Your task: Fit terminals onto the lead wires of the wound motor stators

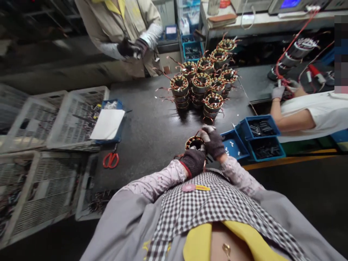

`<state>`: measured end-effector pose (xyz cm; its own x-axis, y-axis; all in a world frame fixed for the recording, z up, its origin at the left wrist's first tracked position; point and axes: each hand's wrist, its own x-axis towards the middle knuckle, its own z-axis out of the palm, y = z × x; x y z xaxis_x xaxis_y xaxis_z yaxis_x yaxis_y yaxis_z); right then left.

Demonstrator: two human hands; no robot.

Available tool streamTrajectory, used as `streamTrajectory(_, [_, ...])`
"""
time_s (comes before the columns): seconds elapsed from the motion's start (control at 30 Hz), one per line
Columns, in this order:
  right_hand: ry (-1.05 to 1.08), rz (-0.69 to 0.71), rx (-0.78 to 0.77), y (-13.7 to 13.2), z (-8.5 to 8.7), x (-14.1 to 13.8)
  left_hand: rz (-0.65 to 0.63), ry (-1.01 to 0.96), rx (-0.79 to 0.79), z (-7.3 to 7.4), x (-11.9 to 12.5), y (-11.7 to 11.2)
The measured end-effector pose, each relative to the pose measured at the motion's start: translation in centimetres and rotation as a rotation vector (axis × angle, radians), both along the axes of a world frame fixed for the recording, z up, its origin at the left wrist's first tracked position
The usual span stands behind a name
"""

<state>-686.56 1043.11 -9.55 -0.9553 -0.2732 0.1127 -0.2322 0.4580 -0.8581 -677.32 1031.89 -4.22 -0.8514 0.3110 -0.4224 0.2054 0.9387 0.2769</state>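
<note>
Close to the table's front edge is a wire-wound motor stator (189,141), its ring of copper windings facing up. My left hand (193,160), in a dark glove with pale fingertips, grips the near side of the ring with its fingertips over the rim. On the right side of the same stator my right hand (213,141), gloved alike, is closed against the rim. Its fingertips partly cover the windings, so whether it also pinches a lead wire cannot be made out. Just beyond stand several stacked stators (213,103) with reddish leads sticking out.
Blue bins (262,128) with small dark parts and a blue tray (232,145) with white bits sit at right. Red-handled scissors (111,160), a white paper (107,124) and plastic crates (76,117) are at left. A co-worker (304,116) works at right; another person (127,40) stands opposite.
</note>
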Motion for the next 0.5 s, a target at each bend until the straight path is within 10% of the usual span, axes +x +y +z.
streamTrajectory(0.23, [-0.343, -0.029, -0.262, 0.3, -2.3, 2.9, 0.004, -0.034, -0.068, -0.7, -0.8, 0.0])
streamTrajectory(0.37, [-0.253, 0.077, -0.332, 1.7, -1.3, 2.4, 0.128, 0.014, 0.417, -3.2, -0.1, -4.0])
streamTrajectory(0.5, [-0.21, -0.124, -0.144, 6.5, -2.0, 3.1, 0.458, 0.031, 0.828, -6.7, -0.4, -10.8])
